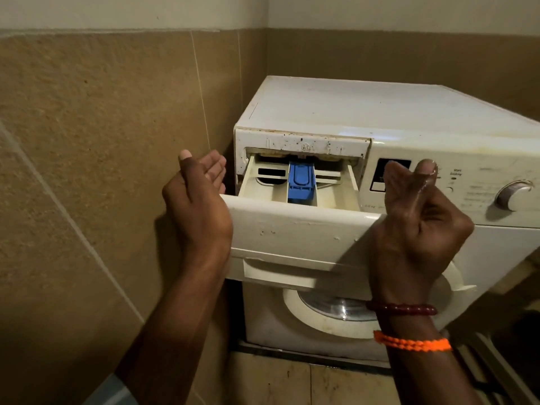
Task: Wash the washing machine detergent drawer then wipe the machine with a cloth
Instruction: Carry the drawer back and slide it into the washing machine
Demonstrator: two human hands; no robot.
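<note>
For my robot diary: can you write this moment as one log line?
drawer: pulled out, in machine | left hand: open beside it | right hand: open | cloth: unseen

Large tan, rough-textured wall tiles [87, 127] with thin pale grout lines cover the lower walls of the corner, under a band of plain off-white painted wall [131, 10]. Beige glossy floor tiles [277, 381] run along the bottom. A dark red beaded bracelet [401, 308] and an orange braided thread band [412, 344] sit apart on one wrist.
</note>
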